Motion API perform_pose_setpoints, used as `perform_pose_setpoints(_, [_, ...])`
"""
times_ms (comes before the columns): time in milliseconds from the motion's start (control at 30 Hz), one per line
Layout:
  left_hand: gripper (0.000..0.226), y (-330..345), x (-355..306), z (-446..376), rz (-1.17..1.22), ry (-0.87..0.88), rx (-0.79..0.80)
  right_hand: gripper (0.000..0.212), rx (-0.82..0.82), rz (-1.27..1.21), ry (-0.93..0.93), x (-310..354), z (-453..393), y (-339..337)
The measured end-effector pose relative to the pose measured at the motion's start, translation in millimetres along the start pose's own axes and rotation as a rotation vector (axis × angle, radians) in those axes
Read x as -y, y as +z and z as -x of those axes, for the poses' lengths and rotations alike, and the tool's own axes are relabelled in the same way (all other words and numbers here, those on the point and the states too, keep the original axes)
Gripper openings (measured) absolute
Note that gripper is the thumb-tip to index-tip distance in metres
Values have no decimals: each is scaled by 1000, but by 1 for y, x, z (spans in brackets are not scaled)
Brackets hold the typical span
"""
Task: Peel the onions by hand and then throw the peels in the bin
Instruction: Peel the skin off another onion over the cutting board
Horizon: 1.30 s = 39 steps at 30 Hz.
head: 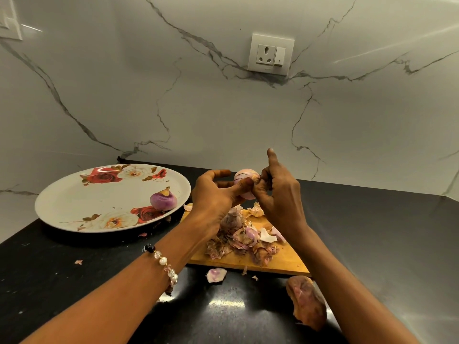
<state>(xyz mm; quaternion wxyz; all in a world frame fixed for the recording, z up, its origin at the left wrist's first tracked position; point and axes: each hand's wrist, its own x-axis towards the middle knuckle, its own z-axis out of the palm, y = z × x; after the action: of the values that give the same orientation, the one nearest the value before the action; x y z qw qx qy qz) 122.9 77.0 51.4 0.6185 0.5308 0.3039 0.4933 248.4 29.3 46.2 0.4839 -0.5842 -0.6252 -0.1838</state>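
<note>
Black counter (62, 269): two onions, one plated (163, 199), one (244, 181) gripped by both hands' fingers (258, 188).

We're facing a white marble-look wall (198, 100) with grey veins branching across the whole upper frame. Upper centre, we see a white power socket with its switch (270, 54); at the far upper left edge, another white switch plate (10, 21). Across the lower frame runs a black stone countertop (372, 232), with light glaring off it at bottom centre.
</note>
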Motion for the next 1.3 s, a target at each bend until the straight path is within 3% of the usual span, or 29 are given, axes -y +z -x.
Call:
perform_pose_setpoints(567, [77, -8, -3, -4, 144, -130, 56, 62, 64, -307, 92, -12, -7, -19])
perform_pose_setpoints(933, [54, -4, 1, -4, 93, -66, 16, 75, 22, -144, 79, 0, 1, -9])
perform_pose_setpoints(1300, [64, -2, 2, -4, 34, -1, 2, 81, 42, -200, 172, 2, 0, -15])
